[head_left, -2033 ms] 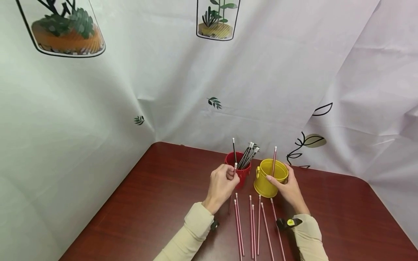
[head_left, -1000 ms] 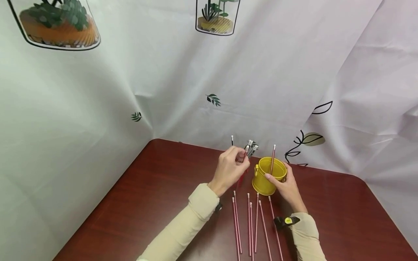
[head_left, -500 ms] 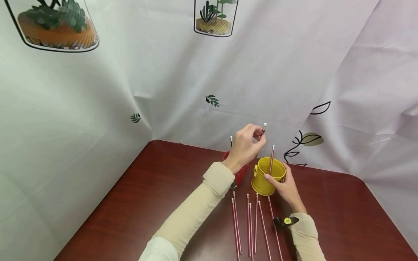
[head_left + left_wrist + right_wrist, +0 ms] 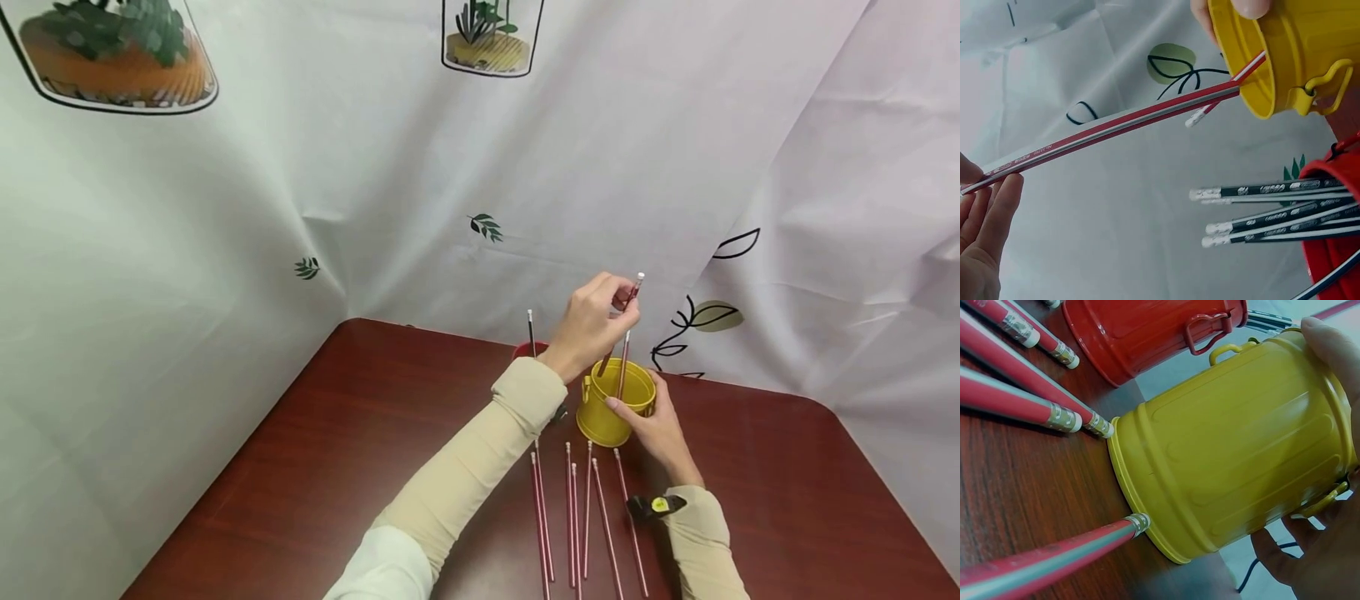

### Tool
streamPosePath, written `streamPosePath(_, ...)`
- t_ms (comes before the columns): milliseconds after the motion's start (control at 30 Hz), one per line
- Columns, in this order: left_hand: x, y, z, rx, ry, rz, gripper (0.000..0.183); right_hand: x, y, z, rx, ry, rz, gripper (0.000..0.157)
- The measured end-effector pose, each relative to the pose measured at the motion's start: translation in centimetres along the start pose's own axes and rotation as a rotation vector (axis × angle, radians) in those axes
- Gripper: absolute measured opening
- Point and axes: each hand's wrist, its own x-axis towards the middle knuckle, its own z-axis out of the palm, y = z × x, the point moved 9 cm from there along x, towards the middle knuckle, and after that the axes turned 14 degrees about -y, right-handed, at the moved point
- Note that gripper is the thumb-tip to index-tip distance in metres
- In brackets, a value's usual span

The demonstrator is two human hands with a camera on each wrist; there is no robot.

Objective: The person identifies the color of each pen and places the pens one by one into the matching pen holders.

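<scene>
My left hand (image 4: 596,325) pinches a red striped pencil (image 4: 1122,128) near its eraser end. The pencil slants down, and its lower end reaches the mouth of the yellow bucket (image 4: 603,423). Another red pencil (image 4: 625,358) stands inside that bucket, eraser up. With the thumb at the rim and fingers round the far side, my right hand (image 4: 666,433) grips the bucket, which stands upright on the table. In the left wrist view, several black pencils (image 4: 1272,219) stick out of the red bucket (image 4: 1319,256), left of the yellow one.
Several red pencils (image 4: 606,525) lie on the dark wooden table (image 4: 360,433) in front of the buckets, eraser ends pointing away from me. Some erasers lie right at the yellow bucket's base. A printed white cloth (image 4: 405,167) hangs behind the table.
My left hand has carried the red pencil up and right, from in front of the red bucket to above the yellow one. My right hand stays on the yellow bucket.
</scene>
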Motion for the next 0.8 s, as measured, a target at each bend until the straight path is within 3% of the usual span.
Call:
streamPosePath(233,-0.2,-0.4,1.1,0.013,-0.033,-0.008,0.011,0.0,0.0,0.1,0.005,0.0,0.001,0.078)
streamPosePath(633,-0.6,-0.5,1.4,0.019,-0.019,0.004,0.012,0.0,0.0,-0.1,0.022,0.006,-0.011,0.077)
streamPosePath(800,-1.1,-1.0,2.0,0.038,-0.048,-0.023,0.011,0.1,0.0,0.0,0.003,0.005,-0.016,0.077)
